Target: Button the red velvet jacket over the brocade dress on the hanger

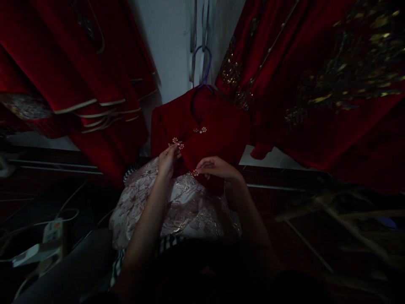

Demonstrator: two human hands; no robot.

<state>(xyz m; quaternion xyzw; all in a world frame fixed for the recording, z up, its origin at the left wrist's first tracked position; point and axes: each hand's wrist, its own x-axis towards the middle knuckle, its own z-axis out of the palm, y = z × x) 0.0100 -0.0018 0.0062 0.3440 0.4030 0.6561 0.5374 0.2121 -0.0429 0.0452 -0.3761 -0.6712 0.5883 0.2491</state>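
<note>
A red jacket hangs in front of me on a purple hanger. Pearl-like beaded clasps decorate its front, one of them near the neckline. My left hand pinches the left front edge by a beaded clasp. With fingers closed, my right hand grips the other front edge at a lower beaded clasp. The two front edges sit apart at the bottom. Below the jacket spreads a pale, shiny floral fabric, partly behind my forearms.
Red garments with pale trim hang at the left, and red garments with gold sequins hang at the right. A power strip with cables lies at the lower left. Wooden bars stand low on the right. The light is dim.
</note>
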